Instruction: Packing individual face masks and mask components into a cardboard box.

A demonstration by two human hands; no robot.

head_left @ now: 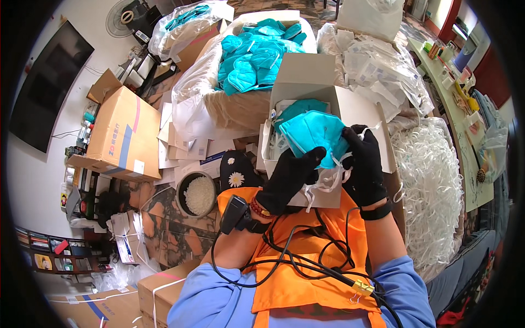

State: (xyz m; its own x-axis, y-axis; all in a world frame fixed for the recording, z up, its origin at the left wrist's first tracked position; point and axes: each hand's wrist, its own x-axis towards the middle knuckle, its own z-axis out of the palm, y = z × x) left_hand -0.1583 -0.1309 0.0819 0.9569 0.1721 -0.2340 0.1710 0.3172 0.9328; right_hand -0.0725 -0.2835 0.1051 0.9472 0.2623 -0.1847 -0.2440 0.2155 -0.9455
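The teal mask (313, 134) is held up in front of the wearer, over the open white box (358, 117), with its broad outer face turned upward; the left hand (289, 177), in a black glove, grasps its lower left edge, thumb on top and the other fingers mostly hidden beneath; the right hand (365, 169), gloved alike, pinches the right edge near the upper corner; whether it also grips a strap, one cannot tell.

White straps (324, 183) dangle below the mask between the two hands; another teal mask (301, 107) lies in the box just behind the held one; farther off, a pile of teal masks (257, 57) fills a plastic-lined carton (191, 101); to the right of the box a heap of white strips (424, 180) lies loose, with clear packets (372, 71) beyond it.

The mask looks very light and softly stiff, a layered fabric shell that should hold its fold yet dent under a hard squeeze; it is probably not slippery to knitted gloves; the rim is likely the best hold, one hand at each side, with the pads pressing flat and gently; the straps seem thin and limp, prone to snag or twist, so they are better taken near the rim than at their loose ends.
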